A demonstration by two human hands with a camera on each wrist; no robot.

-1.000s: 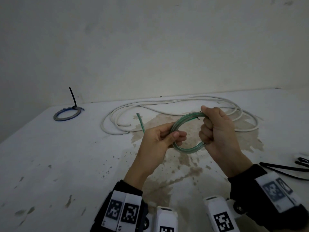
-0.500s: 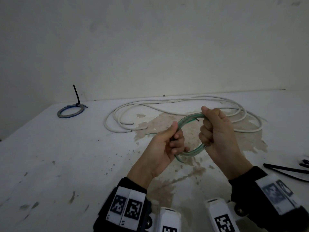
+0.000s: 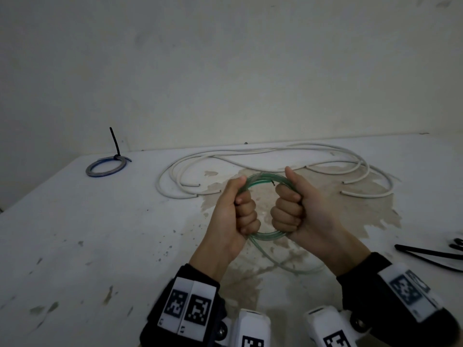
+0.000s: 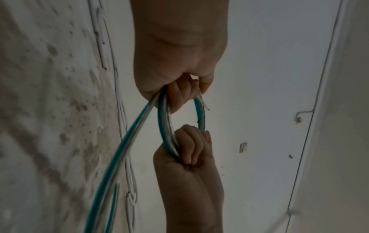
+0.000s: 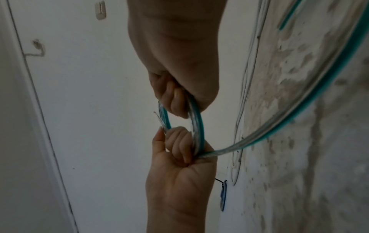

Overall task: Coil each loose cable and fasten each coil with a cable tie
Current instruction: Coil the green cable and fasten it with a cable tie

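Note:
A green-and-clear cable (image 3: 263, 177) is wound into a small coil held above the table. My left hand (image 3: 238, 209) grips its left side in a fist, thumb up. My right hand (image 3: 290, 209) grips the right side the same way. A loose tail (image 3: 288, 267) runs from the bottom of the coil down over the table. In the left wrist view the coil (image 4: 164, 129) passes through both fists, and the tail (image 4: 119, 157) sweeps toward the camera. The right wrist view shows the coil (image 5: 198, 126) and a cut end at its far side. A long white cable (image 3: 275, 156) lies loose behind.
A blue coil (image 3: 106, 167) with a black tie standing up from it lies at the far left of the stained white table (image 3: 100, 246). Loose black cable ties (image 3: 431, 256) lie at the right edge. A wall stands close behind the table.
My left hand went from pinching the coil to a full fist round its left side. The free end that stuck up beside it has swung under the coil. The right hand kept its grip.

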